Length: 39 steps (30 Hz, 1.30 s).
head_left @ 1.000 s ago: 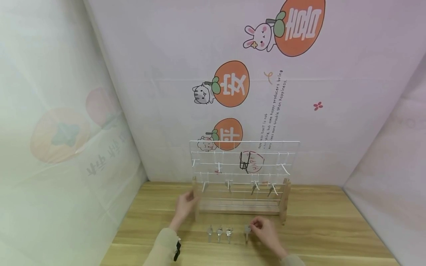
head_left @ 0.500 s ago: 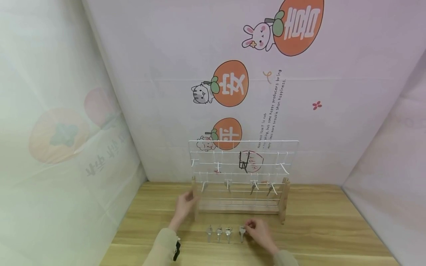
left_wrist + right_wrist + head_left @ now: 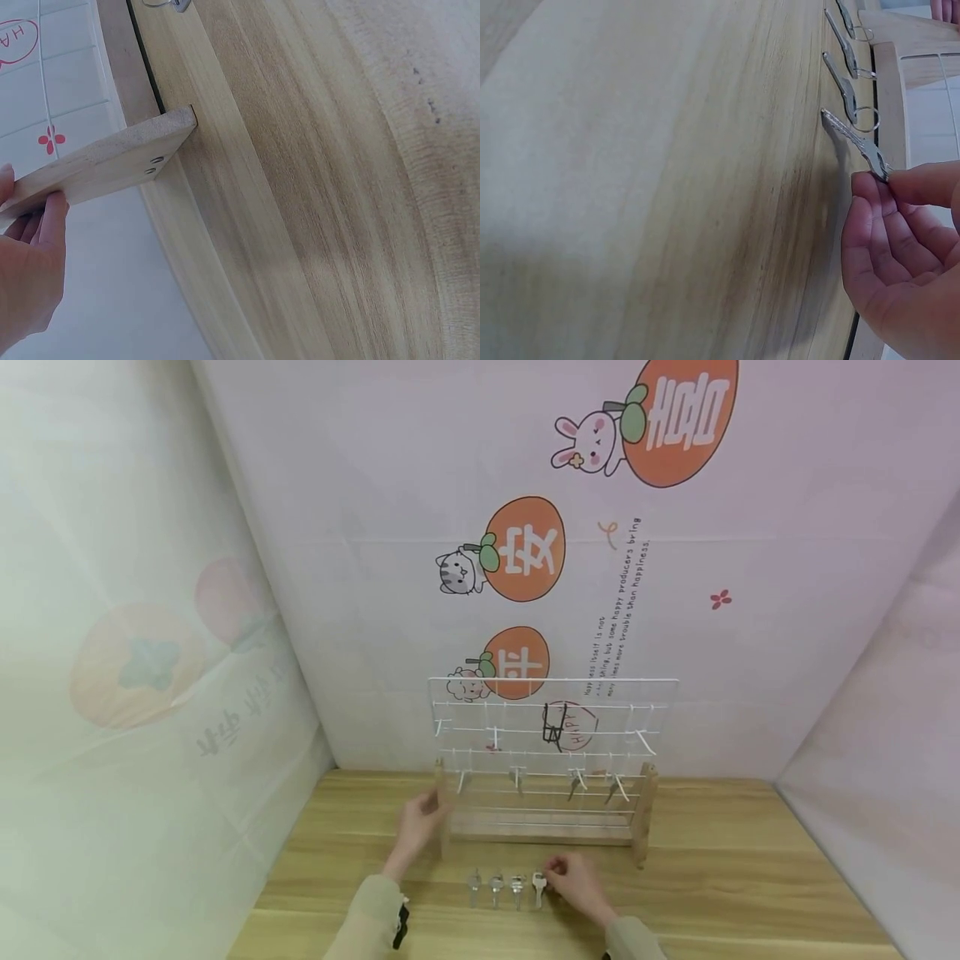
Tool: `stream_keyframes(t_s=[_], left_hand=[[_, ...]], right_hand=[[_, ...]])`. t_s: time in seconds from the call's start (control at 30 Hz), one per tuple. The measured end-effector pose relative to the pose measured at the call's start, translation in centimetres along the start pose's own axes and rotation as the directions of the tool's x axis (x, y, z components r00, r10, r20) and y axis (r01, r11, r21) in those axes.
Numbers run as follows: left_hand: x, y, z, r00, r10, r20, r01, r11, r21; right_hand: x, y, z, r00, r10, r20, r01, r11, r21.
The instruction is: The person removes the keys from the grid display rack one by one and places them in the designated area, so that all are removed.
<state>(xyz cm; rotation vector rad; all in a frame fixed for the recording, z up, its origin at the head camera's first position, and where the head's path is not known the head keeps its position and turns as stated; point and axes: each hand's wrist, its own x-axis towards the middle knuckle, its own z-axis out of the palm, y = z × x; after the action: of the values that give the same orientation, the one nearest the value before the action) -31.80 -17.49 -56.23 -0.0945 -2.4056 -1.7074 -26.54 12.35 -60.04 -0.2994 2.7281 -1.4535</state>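
Between thumb and fingertips, my right hand (image 3: 577,883) pinches a silver key (image 3: 859,142) by its head end; the blade slants toward the wooden table, and I cannot tell whether its tip touches. Three more silver keys (image 3: 496,887) lie in a row to its left, with small rings at their heads in the right wrist view. My left hand (image 3: 417,825) holds the left wooden post (image 3: 105,157) of a white wire rack (image 3: 555,679), fingers on one side and thumb on the other. More keys (image 3: 576,783) hang from the rack's lower hooks.
The rack's right wooden post (image 3: 642,814) stands just behind my right hand. White hooks (image 3: 643,742) stick out from the wire grid. A printed white cloth (image 3: 375,610) forms the back wall, with cloth walls at both sides of the wooden table (image 3: 735,860).
My right hand has moved left with the key, bringing it close beside the row of keys. The left hand stays on the post.
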Motion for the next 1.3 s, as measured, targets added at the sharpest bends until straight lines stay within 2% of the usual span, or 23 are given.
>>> stream_keyframes(t_s=[0.37, 0.53, 0.7, 0.9, 1.3], left_hand=[[0.07, -0.04, 0.02, 1.0, 0.005, -0.004, -0.005, 1.0, -0.007], [0.08, 0.0, 0.01, 1.0, 0.001, -0.003, -0.001, 1.0, -0.011], [0.02, -0.03, 0.02, 1.0, 0.006, -0.002, -0.006, 1.0, -0.023], [-0.03, -0.01, 0.09, 1.0, -0.005, -0.004, 0.005, 1.0, -0.017], [-0.14, 0.18, 0.15, 1.0, 0.006, -0.016, -0.006, 1.0, -0.011]], right_hand=[[0.43, 0.36, 0.07, 0.997, -0.053, 0.047, 0.054, 0.999, -0.008], [0.59, 0.38, 0.13, 0.997, -0.063, 0.054, 0.065, 0.997, -0.042], [0.55, 0.34, 0.2, 0.996, -0.07, 0.055, 0.075, 0.993, -0.094], [0.34, 0.2, 0.22, 0.996, -0.07, 0.046, 0.074, 0.993, -0.088], [0.26, 0.4, 0.23, 0.991, -0.13, 0.018, 0.131, 0.983, -0.126]])
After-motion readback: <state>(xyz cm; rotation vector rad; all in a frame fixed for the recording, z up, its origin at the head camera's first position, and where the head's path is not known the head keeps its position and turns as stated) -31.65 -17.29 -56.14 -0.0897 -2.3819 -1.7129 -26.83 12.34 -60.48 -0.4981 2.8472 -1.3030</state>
